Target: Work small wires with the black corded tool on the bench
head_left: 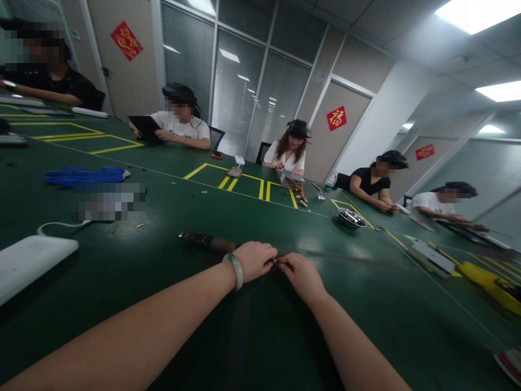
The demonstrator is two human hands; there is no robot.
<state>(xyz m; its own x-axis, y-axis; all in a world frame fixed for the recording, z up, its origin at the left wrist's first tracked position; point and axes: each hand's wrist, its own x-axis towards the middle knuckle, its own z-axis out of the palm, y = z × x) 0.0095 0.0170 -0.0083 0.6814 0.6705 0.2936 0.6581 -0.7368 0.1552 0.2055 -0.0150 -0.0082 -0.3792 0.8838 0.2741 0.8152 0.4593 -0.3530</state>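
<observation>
My left hand [254, 262], with a pale green bangle [237, 271] at its wrist, is closed with the fingertips pinched together. My right hand [304, 277] meets it from the other side, thumb and fingers pinched too. Between the fingertips shows a small shiny metal part [275, 261], too tiny to name and mostly covered by the fingers. Just behind my left hand lies a long dark cylindrical tool [207, 241] with a metal tip pointing left. Its right end is hidden by the hand.
A white power bank [36, 260] with a cable lies left, near a blue glove [87, 176]. Farther back are a metal bowl [351, 218], a plastic bottle [326, 187] and a grey box with wires [291, 178]. Several people sit around the green table [171, 309].
</observation>
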